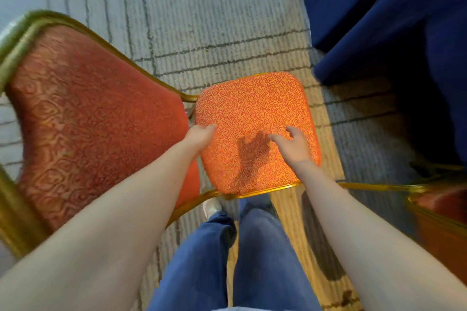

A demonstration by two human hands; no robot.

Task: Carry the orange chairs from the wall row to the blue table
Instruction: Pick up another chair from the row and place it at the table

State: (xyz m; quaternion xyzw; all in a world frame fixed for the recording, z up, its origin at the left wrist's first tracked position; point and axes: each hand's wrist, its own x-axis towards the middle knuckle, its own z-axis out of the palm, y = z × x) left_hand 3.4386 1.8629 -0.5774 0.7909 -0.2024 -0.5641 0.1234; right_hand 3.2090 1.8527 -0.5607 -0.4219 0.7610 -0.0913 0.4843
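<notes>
An orange patterned chair with a gold metal frame stands in front of me. Its seat is in the middle and its backrest leans out to the left. My left hand is at the seat's left edge, next to the gap below the backrest, with its fingers curled over that edge. My right hand hovers over the right half of the seat with its fingers spread and holds nothing; its shadow falls on the cushion. The blue table cloth hangs at the upper right, close to the seat's far corner.
Part of a second orange chair with a gold frame shows at the right edge. Grey striped carpet runs ahead and to the left. My legs in blue jeans stand just behind the seat.
</notes>
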